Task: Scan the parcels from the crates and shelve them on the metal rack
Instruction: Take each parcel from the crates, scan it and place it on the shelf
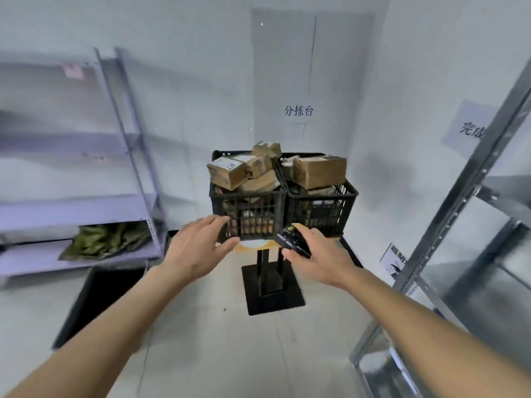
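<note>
Two black plastic crates stand side by side on a small pedestal table, the left crate (248, 209) and the right crate (321, 211). Both are heaped with brown cardboard parcels; one labelled parcel (227, 172) tops the left heap and a bigger box (319, 171) tops the right. My left hand (198, 248) reaches out with fingers spread, just short of the left crate's lower front corner, holding nothing. My right hand (313, 255) grips a black handheld scanner (291, 239) in front of the crates. A metal rack (448, 225) rises at the right with bare shelves.
A second grey rack (126, 145) stands at the left, with a green bundle (106, 241) on a low shelf. A black bin (97, 300) sits on the floor below it. The table's black base plate (273, 294) rests on the floor ahead. Paper signs hang on the walls.
</note>
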